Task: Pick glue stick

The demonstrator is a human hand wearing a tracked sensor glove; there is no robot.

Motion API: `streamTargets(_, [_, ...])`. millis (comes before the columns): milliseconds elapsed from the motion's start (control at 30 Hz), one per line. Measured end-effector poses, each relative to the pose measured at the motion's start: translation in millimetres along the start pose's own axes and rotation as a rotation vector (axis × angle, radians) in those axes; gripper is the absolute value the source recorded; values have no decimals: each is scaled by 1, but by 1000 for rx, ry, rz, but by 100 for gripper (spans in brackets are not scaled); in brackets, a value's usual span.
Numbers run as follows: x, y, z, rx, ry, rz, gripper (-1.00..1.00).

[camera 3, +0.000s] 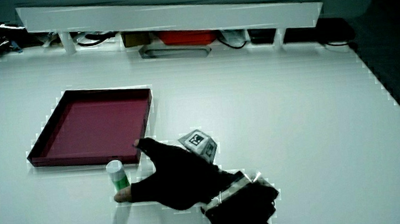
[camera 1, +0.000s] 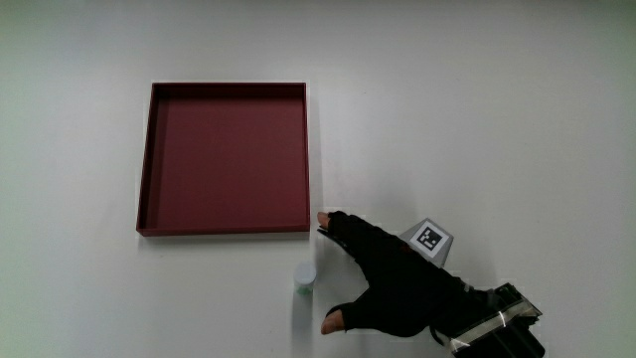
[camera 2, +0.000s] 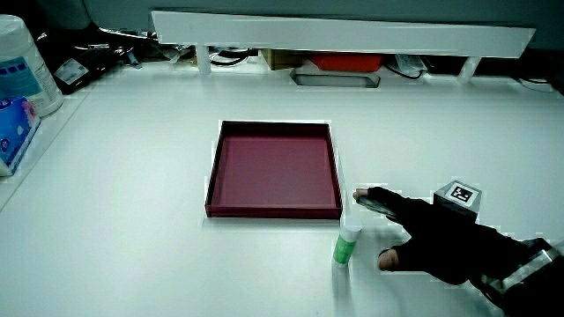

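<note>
the hand (camera 1: pixel 397 288) is low over the counter (camera 1: pixel 497 109), just beside the glue stick (camera 1: pixel 304 280), with thumb and forefinger spread wide and nothing between them: the grip is released. by my reading this is the approach step, the hand closing in but not yet on the stick.

the glue stick stands on the counter just nearer to the person than the near corner of the dark red tray (camera 1: pixel 225 231), outside it and apart from its wall. in both side views (camera 2: pixel 346 242) (camera 3: pixel 117 175) it is upright, long axis vertical, pale cap pointing up and greenish body below (in the main view only the round cap end shows).

the next move probably calls for sliding the open hand onward until the stick sits between thumb and forefinger, then closing on the body below the cap. a sideways knock could tip it, since it stands tall on a narrow base.
</note>
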Motion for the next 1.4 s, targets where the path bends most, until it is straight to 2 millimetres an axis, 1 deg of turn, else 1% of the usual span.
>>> streamTargets(100, [2, 0, -15, -36, 8, 11, 0])
streamTargets(300, [-1, -2, -42, -113, 23, -66, 0])
streamTargets(333, [2, -2, -46, -124, -8, -82, 0])
streamTargets(367, [3, -1, -50, -132, 1, -55, 0])
streamTargets(433, [5, -1, -59, -153, 8, -85, 0])
streamTargets(467, [7, 0, -63, -165, 37, -80, 0])
streamTargets(500, [9, 0, -67, -174, 8, -88, 0])
streamTargets(567, [14, 2, -76, -184, 43, -62, 0])
streamTargets(600, [14, 2, -80, -202, 45, -83, 0])
streamTargets(700, [19, 6, -91, -224, 23, -90, 0])
streamTargets(767, [22, 8, -98, -232, 15, -62, 0])
streamTargets(800, [22, 9, -100, -239, -3, -70, 0])
streamTargets(900, [25, 12, -109, -242, 16, -34, 0])
streamTargets(933, [28, 13, -111, -244, -9, -44, 0])
streamTargets(967, [26, 13, -114, -249, 0, -36, 0])
streamTargets(1100, [30, 17, -121, -259, 4, 0, 0])
streamTargets(1200, [31, 18, -125, -260, 13, 12, 0])
streamTargets(1233, [29, 18, -126, -262, 22, 5, 0])
streamTargets(1267, [32, 19, -126, -257, 12, 7, 0])
streamTargets(1333, [29, 18, -127, -250, 46, 4, 0])
streamTargets(1400, [31, 18, -128, -226, 47, 35, 0])
